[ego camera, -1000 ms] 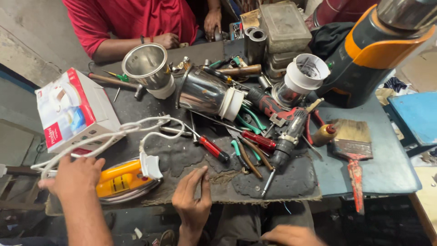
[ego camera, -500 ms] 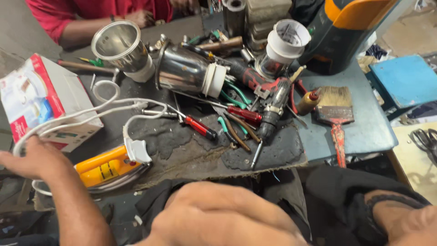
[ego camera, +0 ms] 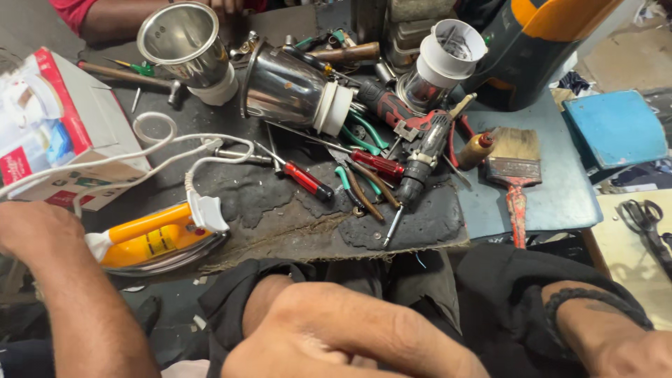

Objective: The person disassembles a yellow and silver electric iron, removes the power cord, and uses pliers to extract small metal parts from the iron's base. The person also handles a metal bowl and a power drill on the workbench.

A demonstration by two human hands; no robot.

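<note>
Left hand stays by yellow iron; camera dipped closer

This is a small repair workshop for home appliances. The worn black work mat is crowded with a red-handled screwdriver, a power drill, shiny steel mixer jars and a yellow electric iron.

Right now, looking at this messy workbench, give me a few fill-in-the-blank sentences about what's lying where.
1. The iron by the left hand has a body coloured ____.
2. The cord running from the iron is ____.
3. The paintbrush has a handle painted ____.
4. The steel jar beside the drill lies on its ____.

Missing words: orange; white; red; side
</note>
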